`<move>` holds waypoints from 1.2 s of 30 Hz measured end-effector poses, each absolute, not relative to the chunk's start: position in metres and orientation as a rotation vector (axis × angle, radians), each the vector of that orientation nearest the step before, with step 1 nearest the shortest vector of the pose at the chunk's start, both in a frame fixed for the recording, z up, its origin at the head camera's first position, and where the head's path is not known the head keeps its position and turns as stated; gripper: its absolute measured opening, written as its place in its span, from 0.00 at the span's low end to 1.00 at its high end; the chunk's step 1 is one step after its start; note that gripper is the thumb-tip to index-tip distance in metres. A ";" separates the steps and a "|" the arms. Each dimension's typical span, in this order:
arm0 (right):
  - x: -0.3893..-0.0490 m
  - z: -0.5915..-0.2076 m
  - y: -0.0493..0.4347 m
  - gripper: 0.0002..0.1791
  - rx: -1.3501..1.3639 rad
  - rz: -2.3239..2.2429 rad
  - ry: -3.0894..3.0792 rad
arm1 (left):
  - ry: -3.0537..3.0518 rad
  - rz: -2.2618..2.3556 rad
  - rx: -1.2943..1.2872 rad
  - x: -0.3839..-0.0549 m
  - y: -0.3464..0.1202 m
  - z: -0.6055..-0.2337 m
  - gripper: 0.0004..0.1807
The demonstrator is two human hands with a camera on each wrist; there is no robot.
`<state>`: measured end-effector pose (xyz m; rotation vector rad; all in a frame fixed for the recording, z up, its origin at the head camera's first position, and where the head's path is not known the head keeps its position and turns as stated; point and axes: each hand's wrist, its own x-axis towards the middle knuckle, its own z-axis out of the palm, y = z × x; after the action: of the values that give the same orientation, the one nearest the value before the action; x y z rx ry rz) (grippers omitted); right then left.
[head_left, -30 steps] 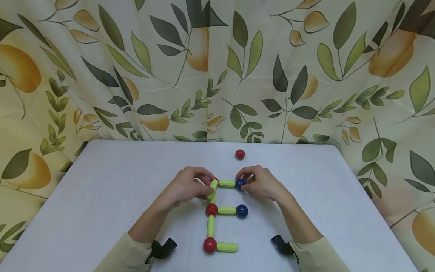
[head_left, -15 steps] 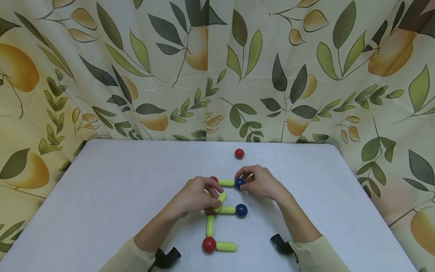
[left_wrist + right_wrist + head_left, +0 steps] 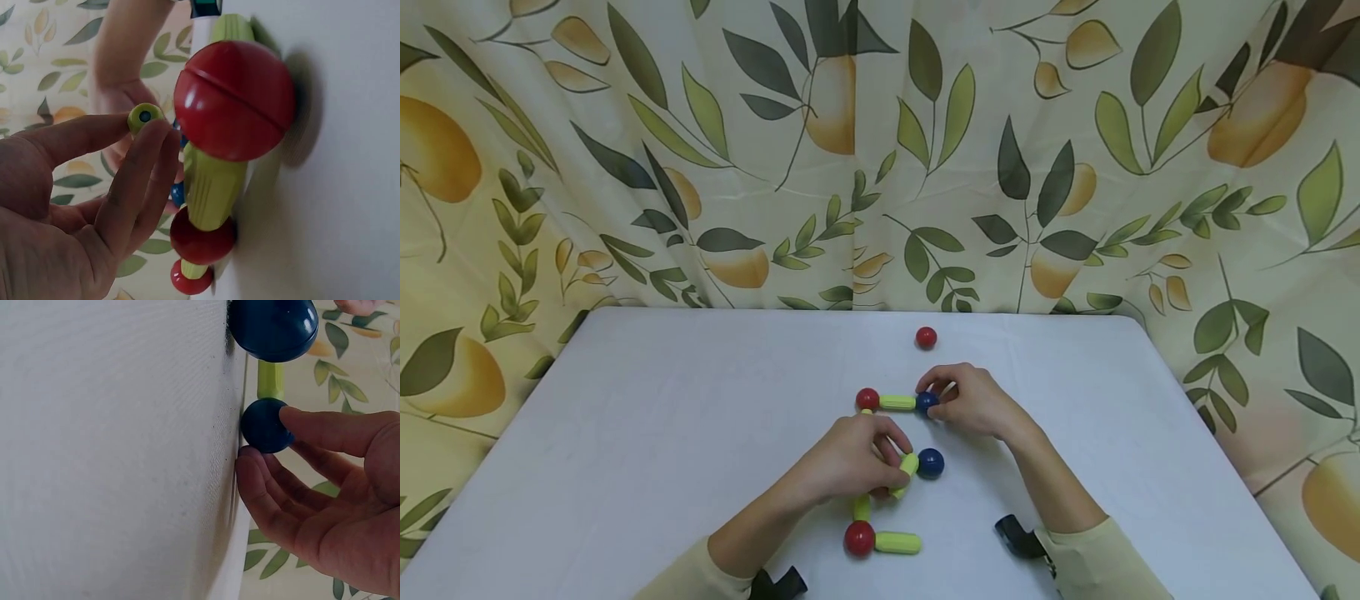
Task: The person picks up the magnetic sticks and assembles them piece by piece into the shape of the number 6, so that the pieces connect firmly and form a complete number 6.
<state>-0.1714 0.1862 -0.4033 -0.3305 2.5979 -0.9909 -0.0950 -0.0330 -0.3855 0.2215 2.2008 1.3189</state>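
Observation:
In the head view my left hand (image 3: 853, 460) pinches a yellow-green magnetic rod (image 3: 910, 464) between thumb and fingers, over the middle of a ball-and-rod frame. The left wrist view shows this rod's end (image 3: 139, 122) with a dark round spot, held apart from the near red ball (image 3: 234, 100). My right hand (image 3: 976, 406) holds the blue ball (image 3: 265, 428) at the far end of the top rod (image 3: 897, 403). That rod joins the top red ball (image 3: 867, 399). The middle red ball is hidden behind my left hand in the head view.
A second blue ball (image 3: 931, 463) lies nearer me. The bottom red ball (image 3: 860, 539) bears a rod (image 3: 898, 542) with a bare right end. A loose red ball (image 3: 927, 337) lies near the back edge of the white table (image 3: 700, 375), before a patterned curtain (image 3: 820, 233).
My left hand has moved from the top red ball toward me and slightly right, carrying the rod, and now covers the middle red ball. The right hand stays on the blue ball.

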 end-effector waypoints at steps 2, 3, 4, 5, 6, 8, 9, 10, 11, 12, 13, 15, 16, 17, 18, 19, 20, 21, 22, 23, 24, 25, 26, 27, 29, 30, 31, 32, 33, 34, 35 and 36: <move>-0.171 -0.403 0.186 0.14 -0.331 -0.986 2.603 | 2.201 1.309 0.217 -0.092 -0.030 -0.387 0.12; -0.171 -0.403 0.186 0.14 -0.334 -0.985 2.605 | 2.198 1.306 0.213 -0.091 -0.029 -0.388 0.12; -0.170 -0.403 0.187 0.14 -0.337 -0.984 2.606 | 2.198 1.302 0.212 -0.090 -0.027 -0.389 0.12; -0.170 -0.403 0.187 0.14 -0.340 -0.983 2.607 | 2.197 1.301 0.216 -0.089 -0.026 -0.390 0.12; -0.170 -0.402 0.187 0.14 -0.343 -0.984 2.607 | 2.195 1.300 0.221 -0.088 -0.024 -0.391 0.12; -0.170 -0.403 0.187 0.14 -0.348 -0.986 2.607 | 2.191 1.301 0.226 -0.086 -0.021 -0.393 0.12; -0.170 -0.403 0.187 0.14 -0.351 -0.990 2.607 | 2.192 1.296 0.225 -0.085 -0.020 -0.394 0.12; -0.170 -0.403 0.187 0.14 -0.354 -0.992 2.607 | 2.199 1.289 0.227 -0.084 -0.019 -0.395 0.11; -0.170 -0.403 0.187 0.14 -0.357 -0.992 2.608 | 2.203 1.287 0.228 -0.083 -0.017 -0.396 0.11; -0.170 -0.403 0.187 0.14 -0.359 -0.993 2.610 | 2.206 1.283 0.224 -0.083 -0.016 -0.396 0.11; -0.170 -0.403 0.187 0.14 -0.360 -0.992 2.611 | 2.212 1.277 0.224 -0.082 -0.015 -0.397 0.11; -0.170 -0.403 0.187 0.14 -0.361 -0.991 2.614 | 2.219 1.267 0.219 -0.080 -0.014 -0.398 0.11; -0.170 -0.403 0.187 0.14 -0.362 -0.988 2.615 | 2.221 1.269 0.221 -0.080 -0.013 -0.398 0.11; -0.169 -0.403 0.187 0.14 -0.364 -0.986 2.616 | 2.222 1.269 0.221 -0.079 -0.012 -0.399 0.11; -0.169 -0.403 0.187 0.14 -0.365 -0.984 2.617 | 2.221 1.268 0.219 -0.078 -0.012 -0.399 0.11; -0.170 -0.404 0.187 0.14 -0.367 -0.983 2.618 | 2.219 1.268 0.218 -0.077 -0.011 -0.400 0.11; -0.170 -0.404 0.187 0.14 -0.369 -0.983 2.618 | 2.216 1.269 0.213 -0.077 -0.011 -0.400 0.11; -0.170 -0.404 0.187 0.14 -0.371 -0.982 2.619 | 2.215 1.270 0.211 -0.077 -0.010 -0.401 0.11; -0.170 -0.404 0.187 0.14 -0.374 -0.982 2.619 | 2.214 1.274 0.208 -0.076 -0.010 -0.402 0.11; -0.170 -0.404 0.187 0.14 -0.376 -0.982 2.620 | 2.211 1.279 0.201 -0.076 -0.009 -0.402 0.11; -0.170 -0.404 0.187 0.14 -0.377 -0.982 2.620 | 2.209 1.289 0.196 -0.076 -0.009 -0.403 0.11; -0.170 -0.404 0.187 0.13 -0.377 -0.984 2.619 | 2.212 1.303 0.198 -0.076 -0.008 -0.405 0.11; -0.170 -0.404 0.187 0.13 -0.375 -0.983 2.619 | 2.215 1.318 0.199 -0.075 -0.008 -0.406 0.11; -0.170 -0.404 0.187 0.14 -0.374 -0.982 2.619 | 2.221 1.333 0.205 -0.075 -0.007 -0.407 0.10; -0.170 -0.404 0.187 0.14 -0.372 -0.981 2.618 | 2.239 1.360 0.222 -0.073 -0.007 -0.408 0.10; -0.170 -0.404 0.187 0.14 -0.371 -0.981 2.617 | 2.248 1.370 0.234 -0.073 -0.006 -0.409 0.10; -0.170 -0.404 0.187 0.14 -0.371 -0.980 2.618 | 2.256 1.377 0.243 -0.072 -0.006 -0.410 0.09; -0.170 -0.403 0.187 0.14 -0.372 -0.980 2.619 | 2.261 1.381 0.249 -0.072 -0.006 -0.411 0.09; -0.170 -0.403 0.186 0.14 -0.372 -0.980 2.619 | 2.268 1.384 0.257 -0.071 -0.006 -0.411 0.09; -0.170 -0.403 0.186 0.14 -0.373 -0.979 2.620 | 2.269 1.387 0.261 -0.071 -0.006 -0.411 0.09; -0.170 -0.403 0.186 0.14 -0.374 -0.979 2.620 | 2.267 1.388 0.261 -0.071 -0.006 -0.411 0.09; -0.170 -0.403 0.186 0.14 -0.374 -0.979 2.619 | 2.266 1.389 0.262 -0.071 -0.006 -0.411 0.09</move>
<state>-0.1696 0.1864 -0.4029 -0.3737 2.6193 -0.9789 -0.0709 -0.0055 -0.4112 0.2621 2.2657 1.3885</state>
